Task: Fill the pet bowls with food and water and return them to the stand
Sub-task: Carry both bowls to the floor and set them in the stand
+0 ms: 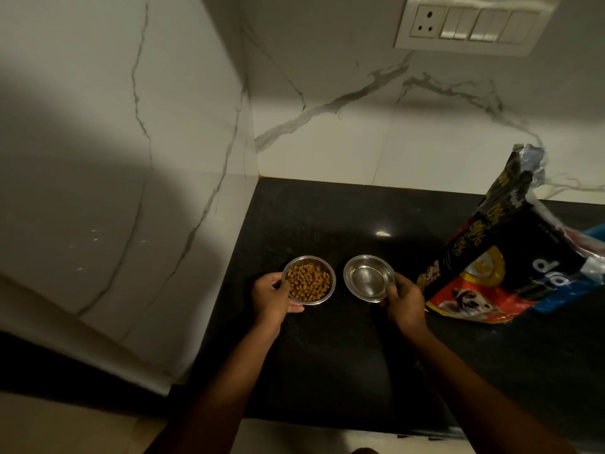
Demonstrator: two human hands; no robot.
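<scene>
Dim kitchen corner: black stone counter (327, 355) meeting white marble-veined walls, a switch plate (474, 24) high on the back wall. All positions below are taken from the kibble bowl.

Left hand (271, 299) sits at the kibble bowl's (309, 280) left rim, thumb hooked over the edge, fingers curled beneath — closed on it. Bowl is small, steel, heaped about level with brown kibble, standing near the side wall.

Just right of it, apart by a narrow gap, stands the second bowl (368, 278), same steel type. Its inside is shiny; whether it holds water or nothing, cannot tell. Right hand (404, 303) clasps its right rim, thumb on the lip, fingers under.

Further right, well clear of both bowls, a dog food bag (501, 257) leans upright, top open and crumpled.

Handling judgement: the bowls look light, rigid and slick; a rim pinch will do, but a tilt would spill kibble, or water if any. Carry level, thumb over the lip and fingers supporting the base. No stand in view.
</scene>
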